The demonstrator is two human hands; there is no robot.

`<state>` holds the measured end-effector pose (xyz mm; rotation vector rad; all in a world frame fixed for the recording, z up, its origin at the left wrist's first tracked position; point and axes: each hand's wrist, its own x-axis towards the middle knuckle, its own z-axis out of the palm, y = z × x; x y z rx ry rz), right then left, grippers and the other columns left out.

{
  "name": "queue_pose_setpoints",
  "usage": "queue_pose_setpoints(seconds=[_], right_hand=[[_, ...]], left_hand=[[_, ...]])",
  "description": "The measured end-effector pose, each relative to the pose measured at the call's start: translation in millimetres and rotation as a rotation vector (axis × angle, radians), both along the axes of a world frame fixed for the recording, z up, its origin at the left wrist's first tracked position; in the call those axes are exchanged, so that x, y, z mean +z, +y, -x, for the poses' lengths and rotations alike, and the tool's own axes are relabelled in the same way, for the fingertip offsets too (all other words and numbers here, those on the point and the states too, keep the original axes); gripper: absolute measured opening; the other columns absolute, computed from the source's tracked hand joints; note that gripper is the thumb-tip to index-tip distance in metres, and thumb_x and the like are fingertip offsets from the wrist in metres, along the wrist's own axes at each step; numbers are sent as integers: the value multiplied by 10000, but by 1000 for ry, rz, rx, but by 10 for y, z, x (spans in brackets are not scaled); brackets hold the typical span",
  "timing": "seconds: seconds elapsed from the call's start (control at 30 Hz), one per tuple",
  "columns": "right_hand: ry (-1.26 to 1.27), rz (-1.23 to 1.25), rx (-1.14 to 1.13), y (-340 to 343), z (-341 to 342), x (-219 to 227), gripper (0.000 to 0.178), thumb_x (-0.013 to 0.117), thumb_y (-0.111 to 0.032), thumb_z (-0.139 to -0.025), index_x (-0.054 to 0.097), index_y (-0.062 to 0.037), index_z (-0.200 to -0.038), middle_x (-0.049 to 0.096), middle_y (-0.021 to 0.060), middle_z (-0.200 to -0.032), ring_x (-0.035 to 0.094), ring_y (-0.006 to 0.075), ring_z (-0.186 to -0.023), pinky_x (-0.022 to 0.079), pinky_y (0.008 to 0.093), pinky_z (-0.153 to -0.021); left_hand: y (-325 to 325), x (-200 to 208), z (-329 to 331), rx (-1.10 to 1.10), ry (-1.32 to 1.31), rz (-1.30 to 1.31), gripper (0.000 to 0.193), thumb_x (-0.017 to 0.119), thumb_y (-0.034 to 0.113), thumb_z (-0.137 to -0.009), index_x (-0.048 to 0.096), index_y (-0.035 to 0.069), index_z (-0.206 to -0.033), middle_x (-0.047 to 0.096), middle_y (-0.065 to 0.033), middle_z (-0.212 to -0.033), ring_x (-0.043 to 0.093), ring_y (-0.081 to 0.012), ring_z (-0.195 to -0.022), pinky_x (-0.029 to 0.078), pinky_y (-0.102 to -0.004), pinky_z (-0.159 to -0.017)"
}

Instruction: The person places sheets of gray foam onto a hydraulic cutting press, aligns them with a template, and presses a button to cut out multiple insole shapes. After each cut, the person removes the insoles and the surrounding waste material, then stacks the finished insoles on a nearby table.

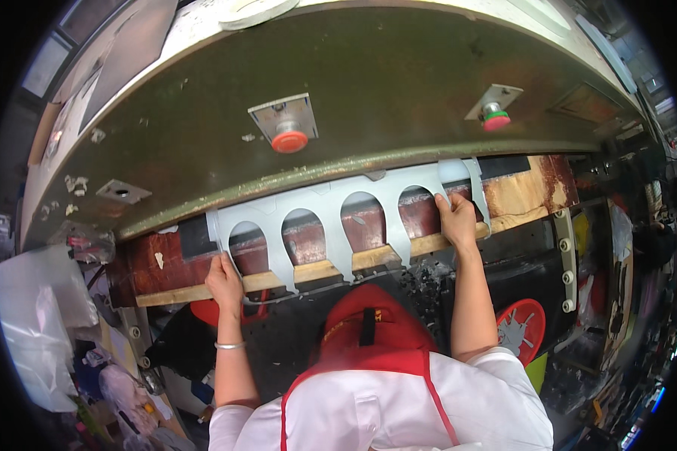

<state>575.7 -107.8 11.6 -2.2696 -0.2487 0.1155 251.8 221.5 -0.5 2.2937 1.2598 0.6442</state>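
Note:
A thin grey sheet (320, 194) with a row of several arch-shaped cut-outs lies across a worn dark red board (147, 267) with a pale wooden front edge. Narrow strips between the arches hang over that front edge. My left hand (224, 284) is closed on the sheet's left end, fingertips at its edge. At the other end, my right hand (457, 219) pinches the sheet beside the last arch, thumb and fingers partly hidden. The sheet's far side runs close under the green machine beam (384, 83).
The beam carries a red push button (289, 140) and a pink-green one (496, 118). Below the board at right is a red bin (530, 319) with grey scraps. Clear plastic sheeting (34, 323) hangs at left. A metal rail (566, 263) stands right of the board.

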Motion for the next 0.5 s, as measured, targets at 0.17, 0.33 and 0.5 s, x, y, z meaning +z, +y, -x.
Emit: queue_pose_setpoints(seconds=[0.17, 0.33, 0.5], right_hand=[[-44, -238, 89, -280, 513, 218, 349, 627, -176, -896, 446, -29, -638, 342, 14, -548, 316, 75, -550, 282, 291, -477], [-327, 163, -59, -395, 801, 650, 169, 714, -123, -778, 658, -6, -885, 625, 145, -822, 584, 300, -738, 463, 395, -665], [-399, 173, 558, 303, 1124, 560, 951, 858, -242, -547, 403, -29, -1354, 481, 255, -1220, 393, 479, -1176, 364, 488, -1001]], left_hand=[[-259, -1, 340, 27, -140, 178, 340, 401, 239, -1001, 516, 23, -766, 520, -129, -518, 574, -267, -473, 422, -382, -482], [-741, 160, 782, 49, -115, 331, 331, 410, 245, -998, 527, 30, -775, 560, -84, -517, 584, -198, -475, 439, -340, -489], [-996, 257, 1079, 122, -86, 589, 353, 433, 294, -990, 563, 27, -799, 571, -67, -510, 583, -172, -480, 446, -316, -513]])
